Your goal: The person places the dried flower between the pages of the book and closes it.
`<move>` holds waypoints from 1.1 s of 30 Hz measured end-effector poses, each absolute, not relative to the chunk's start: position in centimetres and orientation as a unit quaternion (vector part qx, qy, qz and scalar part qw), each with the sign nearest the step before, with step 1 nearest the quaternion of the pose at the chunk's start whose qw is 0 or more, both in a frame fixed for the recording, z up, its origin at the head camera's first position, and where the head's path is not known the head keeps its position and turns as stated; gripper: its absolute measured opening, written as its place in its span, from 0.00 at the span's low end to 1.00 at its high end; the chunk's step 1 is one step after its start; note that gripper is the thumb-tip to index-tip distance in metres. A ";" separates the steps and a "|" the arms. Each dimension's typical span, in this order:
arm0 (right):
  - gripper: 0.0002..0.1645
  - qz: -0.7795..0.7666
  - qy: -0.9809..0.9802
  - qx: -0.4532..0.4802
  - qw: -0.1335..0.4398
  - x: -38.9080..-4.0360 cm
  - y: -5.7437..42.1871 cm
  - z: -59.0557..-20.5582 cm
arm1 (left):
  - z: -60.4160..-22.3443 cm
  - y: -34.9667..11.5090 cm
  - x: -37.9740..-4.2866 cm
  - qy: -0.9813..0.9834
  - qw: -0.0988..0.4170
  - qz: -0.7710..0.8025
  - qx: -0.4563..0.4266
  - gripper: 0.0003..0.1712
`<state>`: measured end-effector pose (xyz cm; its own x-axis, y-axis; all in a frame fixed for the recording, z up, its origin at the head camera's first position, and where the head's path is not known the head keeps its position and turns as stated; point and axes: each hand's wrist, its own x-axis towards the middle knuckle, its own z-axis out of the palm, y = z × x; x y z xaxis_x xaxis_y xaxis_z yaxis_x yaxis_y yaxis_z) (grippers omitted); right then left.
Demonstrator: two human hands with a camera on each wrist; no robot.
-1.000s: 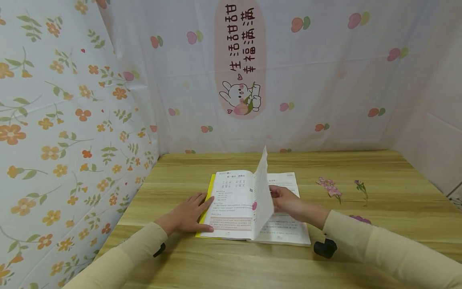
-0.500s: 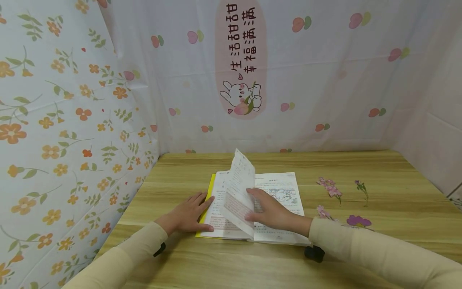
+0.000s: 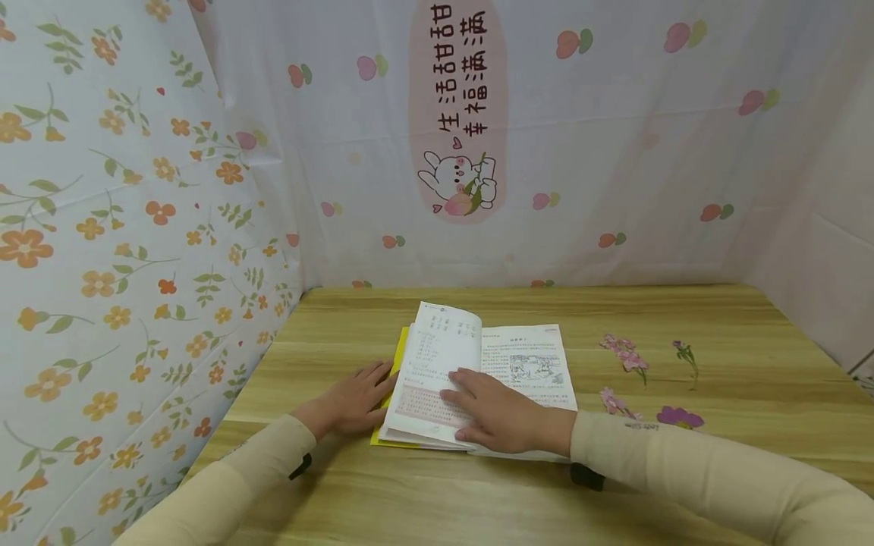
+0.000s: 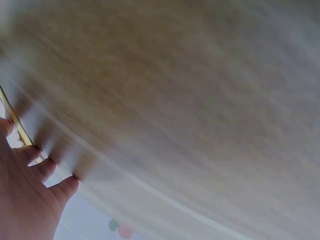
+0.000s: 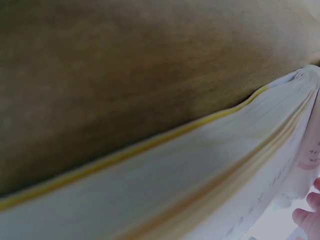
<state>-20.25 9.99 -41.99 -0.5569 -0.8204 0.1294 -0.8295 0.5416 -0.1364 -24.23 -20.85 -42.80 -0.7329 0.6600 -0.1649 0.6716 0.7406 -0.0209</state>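
Observation:
An open book (image 3: 536, 353) with a yellow cover (image 3: 400, 349) lies on the wooden table. Its left page (image 3: 444, 349) bows upward and stands a little off the stack beneath. My right hand (image 3: 504, 411) rests on that page beside the spine, fingers spread toward the left. At the left edge of the cover is my left hand (image 3: 351, 398), its fingers extended with the tips at the book. The left wrist view shows the left hand (image 4: 27, 195) by the thin yellow edge. In the right wrist view, fingertips (image 5: 301, 217) show over the page.
To the right of the book lie a pink pressed flower sprig (image 3: 623, 353), a small stemmed flower (image 3: 686, 362), a second pink sprig (image 3: 617, 402) and a purple blossom (image 3: 679, 417). A floral cloth (image 3: 136, 265) hangs at the left, another cloth (image 3: 601, 167) behind the table.
The raised page has turned over from right to left and now lies on the left side. My right hand has moved left with it. The left hand has stayed at the cover.

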 end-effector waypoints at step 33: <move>0.31 -0.007 -0.849 0.528 0.003 -21.4 9.0 -41.9 | -41.8 -19.4 -24.6 0.935 0.024 -0.023 0.352 0.44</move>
